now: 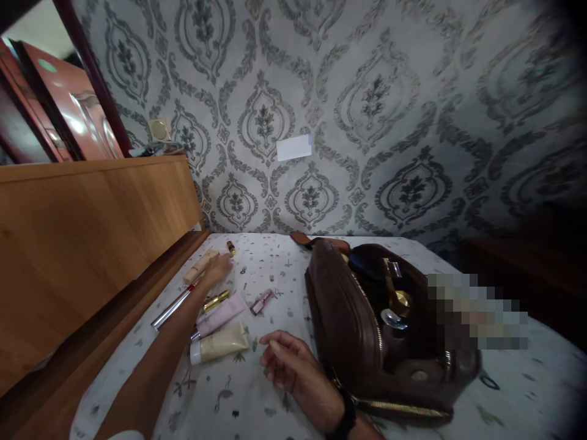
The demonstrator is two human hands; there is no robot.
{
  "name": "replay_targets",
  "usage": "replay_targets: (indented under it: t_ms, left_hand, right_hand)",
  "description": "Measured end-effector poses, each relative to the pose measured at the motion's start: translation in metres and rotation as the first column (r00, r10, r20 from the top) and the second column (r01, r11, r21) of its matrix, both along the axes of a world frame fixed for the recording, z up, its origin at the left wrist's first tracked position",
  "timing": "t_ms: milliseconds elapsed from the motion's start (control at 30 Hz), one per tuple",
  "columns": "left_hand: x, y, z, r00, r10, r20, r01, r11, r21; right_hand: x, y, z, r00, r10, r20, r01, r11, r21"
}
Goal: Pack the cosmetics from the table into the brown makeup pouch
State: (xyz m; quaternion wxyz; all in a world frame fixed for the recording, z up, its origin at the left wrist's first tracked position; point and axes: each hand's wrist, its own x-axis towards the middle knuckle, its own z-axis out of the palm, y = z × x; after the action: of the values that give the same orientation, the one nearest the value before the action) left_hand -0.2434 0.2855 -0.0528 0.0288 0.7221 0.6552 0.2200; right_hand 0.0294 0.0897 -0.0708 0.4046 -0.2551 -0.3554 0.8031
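Patterned wallpaper (pixel 266 116) behind, white printed cover (pixel 270 269) below | left hand (pixel 217 269) reaching at small gold-and-dark vial (pixel 231 247), grip can't be told | right hand (pixel 296 363) loosely open, empty, beside brown bag (pixel 339 311) | looks like placing or picking; calls for a light fingertip pinch

Smooth brown leather-look bag (pixel 339 311) — shiny gold metal zipper (pixel 398 408) — glossy plastic tubes (pixel 220 343).
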Motion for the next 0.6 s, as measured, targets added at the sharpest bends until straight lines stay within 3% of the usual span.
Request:
replay_targets:
  t_ms: [167,333,467,600]
  left_hand:
    - [-0.01,0.004,-0.007,0.999,0.032,-0.043,-0.034,0.999,-0.04]
    - [-0.026,-0.019,-0.005,0.997,-0.013,-0.081,0.006,0.996,-0.091]
    - [-0.029,-0.036,0.0,0.991,-0.094,-0.09,0.083,0.989,-0.127]
    - [-0.029,-0.028,0.014,0.99,-0.075,-0.123,0.065,0.994,-0.086]
  right_hand:
    - [0.0,0.001,-0.002,1.0,-0.007,-0.007,0.007,1.0,-0.009]
    - [0.0,0.0,-0.002,1.0,0.002,-0.012,-0.002,1.0,-0.019]
    - [0.0,0.001,-0.001,1.0,0.003,-0.01,-0.003,1.0,-0.023]
    - [-0.001,0.001,-0.001,1.0,0.009,-0.021,-0.009,1.0,-0.016]
